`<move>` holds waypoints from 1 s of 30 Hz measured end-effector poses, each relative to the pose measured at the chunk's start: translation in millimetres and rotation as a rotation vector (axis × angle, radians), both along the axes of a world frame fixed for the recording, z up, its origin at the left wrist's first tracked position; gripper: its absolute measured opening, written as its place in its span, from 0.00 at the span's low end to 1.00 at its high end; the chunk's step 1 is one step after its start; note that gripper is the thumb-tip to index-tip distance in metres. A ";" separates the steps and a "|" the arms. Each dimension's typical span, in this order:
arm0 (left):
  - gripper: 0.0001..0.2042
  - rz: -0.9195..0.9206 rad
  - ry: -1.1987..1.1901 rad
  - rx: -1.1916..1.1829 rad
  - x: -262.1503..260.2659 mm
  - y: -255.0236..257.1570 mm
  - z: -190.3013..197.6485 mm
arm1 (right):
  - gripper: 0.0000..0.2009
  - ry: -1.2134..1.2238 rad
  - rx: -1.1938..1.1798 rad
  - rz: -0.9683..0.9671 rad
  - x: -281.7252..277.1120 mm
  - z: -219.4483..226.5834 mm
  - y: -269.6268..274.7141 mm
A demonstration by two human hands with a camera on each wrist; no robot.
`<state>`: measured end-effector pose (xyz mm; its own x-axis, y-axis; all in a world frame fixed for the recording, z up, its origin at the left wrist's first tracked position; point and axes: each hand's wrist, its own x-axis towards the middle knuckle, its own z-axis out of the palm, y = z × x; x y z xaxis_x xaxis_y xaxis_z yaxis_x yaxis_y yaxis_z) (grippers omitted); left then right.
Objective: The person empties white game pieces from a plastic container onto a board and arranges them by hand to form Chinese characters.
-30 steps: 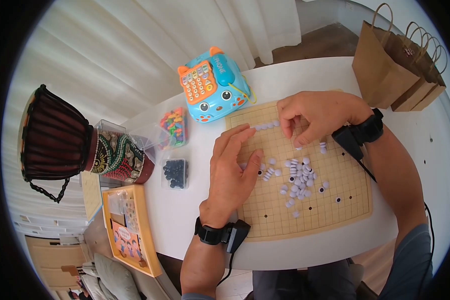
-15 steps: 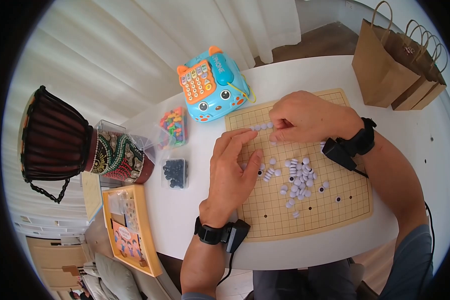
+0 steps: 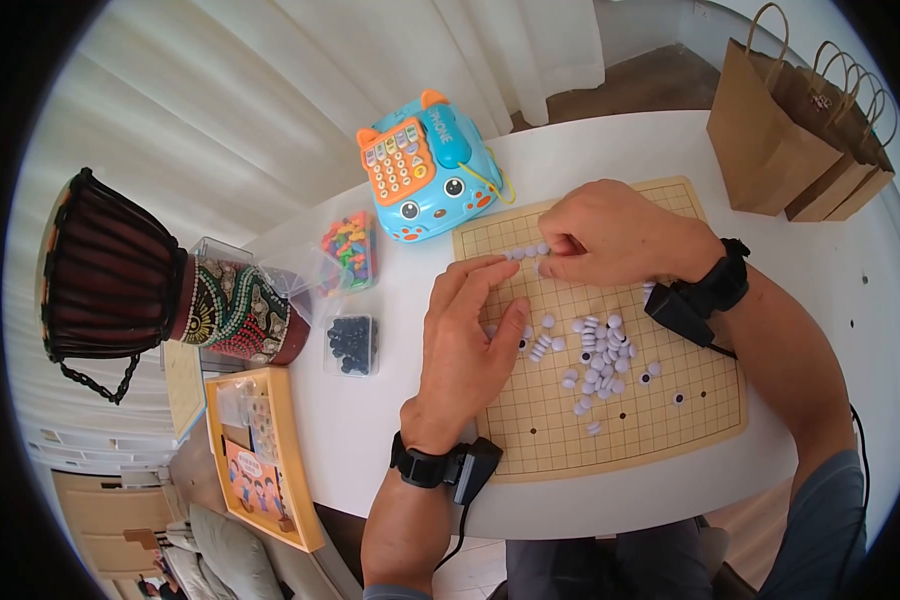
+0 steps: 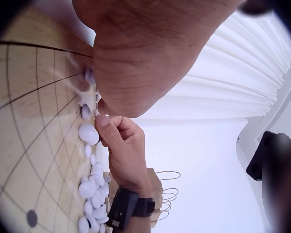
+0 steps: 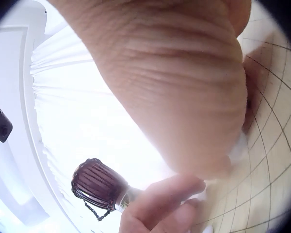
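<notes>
Right hand at the white row, left hand spread alongside

Step in hand, as I judge it: you're setting white stones one by one into a short line. The row of white stones (image 3: 530, 251) sits near the board's far left corner; the loose pile of white stones (image 3: 603, 360) is around the middle of the board (image 3: 610, 455). Next move probably calls for a light fingertip touch, nudging the lone white stone (image 3: 541, 268) just below the row without knocking its neighbours.

Grip: your right hand (image 3: 615, 235) has its fingers curled in, thumb tip right at that lone stone. Can't tell if you pinch it or only touch it; the hand hides the contact. Your left hand (image 3: 465, 340) lies loose, fingers stretched toward the row's left end, thumb well apart, no stone gripped. Fingertip contact unclear.

Rest: box of black stones (image 3: 352, 345) on the desk (image 3: 335, 430), off the board's left edge; toy telephone (image 3: 435, 180) toward the desk's far edge; paper bags (image 3: 770, 150) by the far right corner.
</notes>
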<state>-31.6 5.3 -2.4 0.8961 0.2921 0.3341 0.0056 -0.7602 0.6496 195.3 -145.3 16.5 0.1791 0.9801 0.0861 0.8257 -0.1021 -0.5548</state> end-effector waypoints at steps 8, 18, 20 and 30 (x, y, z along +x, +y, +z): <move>0.18 0.008 0.025 0.014 -0.2 -1.7 0.9 | 0.19 -0.050 0.035 -0.030 -2.6 -4.2 2.3; 0.19 0.001 0.023 0.000 -0.3 -1.9 2.2 | 0.28 0.019 -0.077 0.034 -4.9 9.6 -2.6; 0.19 -0.002 0.019 -0.007 -0.3 -1.8 2.1 | 0.30 -0.071 -0.031 0.061 -9.4 9.7 -2.2; 0.19 -0.005 0.004 0.021 0.0 -0.8 0.6 | 0.29 -0.181 -0.086 -0.007 -12.3 3.4 4.8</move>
<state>-31.6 4.5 -1.8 0.8986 0.2811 0.3368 0.0044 -0.7735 0.6338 183.0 -140.6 19.8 0.1750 0.9840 0.0334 0.9102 -0.1488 -0.3864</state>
